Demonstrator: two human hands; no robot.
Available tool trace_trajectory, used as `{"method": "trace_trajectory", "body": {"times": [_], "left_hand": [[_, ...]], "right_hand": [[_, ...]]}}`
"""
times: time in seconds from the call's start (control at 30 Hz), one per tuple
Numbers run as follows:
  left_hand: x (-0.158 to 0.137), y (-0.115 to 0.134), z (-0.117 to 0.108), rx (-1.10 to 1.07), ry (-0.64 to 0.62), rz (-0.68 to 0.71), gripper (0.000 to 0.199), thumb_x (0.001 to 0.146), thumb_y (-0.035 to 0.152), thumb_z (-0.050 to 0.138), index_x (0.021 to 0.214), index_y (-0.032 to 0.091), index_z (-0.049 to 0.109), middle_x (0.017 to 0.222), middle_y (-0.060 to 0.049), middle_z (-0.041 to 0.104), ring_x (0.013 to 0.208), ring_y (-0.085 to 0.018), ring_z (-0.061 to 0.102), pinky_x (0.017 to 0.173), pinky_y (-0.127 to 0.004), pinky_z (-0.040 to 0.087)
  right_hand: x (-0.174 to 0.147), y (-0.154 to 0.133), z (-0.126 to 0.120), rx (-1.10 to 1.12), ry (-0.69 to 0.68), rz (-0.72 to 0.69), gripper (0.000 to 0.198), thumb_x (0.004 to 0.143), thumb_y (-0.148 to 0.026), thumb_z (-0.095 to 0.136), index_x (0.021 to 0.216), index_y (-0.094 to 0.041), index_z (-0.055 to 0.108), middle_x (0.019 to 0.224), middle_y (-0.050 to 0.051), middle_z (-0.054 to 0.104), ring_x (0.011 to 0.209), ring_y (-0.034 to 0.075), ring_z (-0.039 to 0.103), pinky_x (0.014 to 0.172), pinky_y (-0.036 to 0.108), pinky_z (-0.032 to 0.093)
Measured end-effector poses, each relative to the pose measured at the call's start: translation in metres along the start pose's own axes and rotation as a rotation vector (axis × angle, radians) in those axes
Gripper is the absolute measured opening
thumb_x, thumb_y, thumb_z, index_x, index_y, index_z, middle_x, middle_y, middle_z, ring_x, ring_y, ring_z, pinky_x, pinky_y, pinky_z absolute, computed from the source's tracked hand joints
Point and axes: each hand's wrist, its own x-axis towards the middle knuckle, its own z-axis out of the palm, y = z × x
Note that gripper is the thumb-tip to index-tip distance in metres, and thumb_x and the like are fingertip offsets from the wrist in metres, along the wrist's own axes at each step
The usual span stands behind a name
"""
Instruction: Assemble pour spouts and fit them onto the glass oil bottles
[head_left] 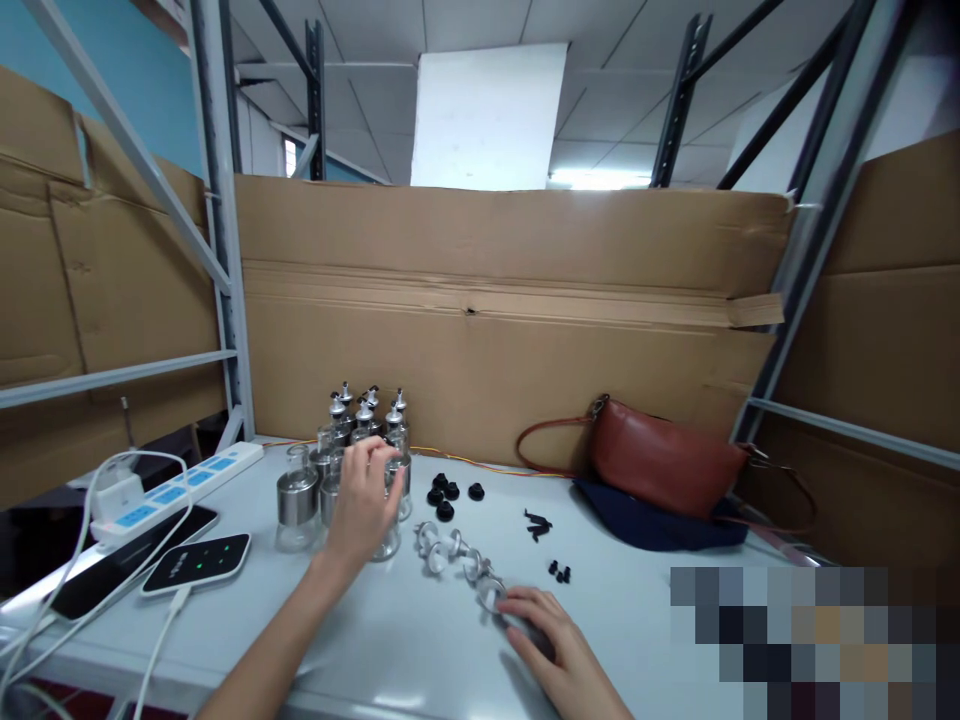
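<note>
My left hand (367, 495) is at the front of a group of bottles, its bent fingers and thumb around the upper part of a glass bottle (386, 545) that it partly hides. Another clear bottle with a metal band (297, 497) stands to its left, and several bottles with silver pump tops (365, 414) stand behind. My right hand (551, 640) is low over the table, thumb and fingers apart, with a fingertip at the edge of a shiny silver, ring-shaped part (491, 594). That part ends a row of similar silver parts (435, 550).
Small black caps (445, 510), black strips (538, 525) and tiny black pieces (559, 572) lie on the white table (420, 650). A brown bag (660, 455) rests on dark blue cloth (637, 520). A power strip (180, 490), phone (135, 565) and white device (196, 563) with cables are left.
</note>
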Motion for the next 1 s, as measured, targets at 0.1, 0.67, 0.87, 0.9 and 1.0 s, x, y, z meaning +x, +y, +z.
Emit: {"method": "trace_trajectory", "body": {"times": [0.1, 0.67, 0.87, 0.9, 1.0], "left_hand": [[-0.005, 0.015, 0.001, -0.299, -0.103, 0.187, 0.012, 0.089, 0.015, 0.043, 0.1, 0.02, 0.042, 0.097, -0.007, 0.051, 0.088, -0.017, 0.053, 0.081, -0.032, 0.046], [-0.074, 0.081, 0.046, -1.137, -0.938, -0.304, 0.037, 0.082, 0.032, 0.057, 0.113, 0.018, 0.043, 0.103, -0.006, 0.053, 0.082, -0.015, 0.053, 0.077, -0.03, 0.045], [-0.078, 0.079, 0.046, -1.257, -0.774, -0.258, 0.023, 0.087, 0.029, 0.049, 0.108, 0.019, 0.045, 0.109, -0.008, 0.047, 0.091, -0.015, 0.053, 0.081, -0.032, 0.046], [-0.078, 0.079, 0.047, -1.283, -0.764, -0.288, 0.022, 0.087, 0.028, 0.051, 0.106, 0.019, 0.045, 0.106, -0.007, 0.048, 0.089, -0.015, 0.053, 0.081, -0.031, 0.046], [-0.078, 0.079, 0.049, -1.34, -0.745, -0.352, 0.024, 0.083, 0.03, 0.059, 0.098, 0.02, 0.044, 0.098, -0.004, 0.048, 0.082, -0.013, 0.054, 0.079, -0.03, 0.045]], "right_hand": [[0.001, 0.005, 0.001, 0.036, 0.042, -0.018, 0.028, 0.083, -0.043, 0.055, 0.091, -0.024, 0.073, 0.103, 0.011, 0.068, 0.101, 0.026, 0.063, 0.093, 0.041, 0.049], [-0.007, -0.02, -0.007, 0.008, 0.314, -0.402, 0.021, 0.085, -0.022, 0.055, 0.096, -0.027, 0.072, 0.095, 0.008, 0.068, 0.088, 0.02, 0.068, 0.076, 0.027, 0.058], [-0.007, -0.023, -0.005, -0.004, 0.295, -0.399, 0.02, 0.085, -0.016, 0.054, 0.095, -0.023, 0.069, 0.099, 0.009, 0.067, 0.093, 0.02, 0.066, 0.079, 0.03, 0.057], [-0.007, -0.023, -0.005, -0.006, 0.287, -0.393, 0.02, 0.085, -0.015, 0.053, 0.097, -0.023, 0.069, 0.101, 0.01, 0.066, 0.094, 0.02, 0.066, 0.08, 0.031, 0.056], [-0.008, -0.023, -0.006, -0.001, 0.269, -0.376, 0.022, 0.086, -0.014, 0.051, 0.099, -0.023, 0.067, 0.103, 0.009, 0.066, 0.097, 0.02, 0.065, 0.083, 0.031, 0.055]]}}
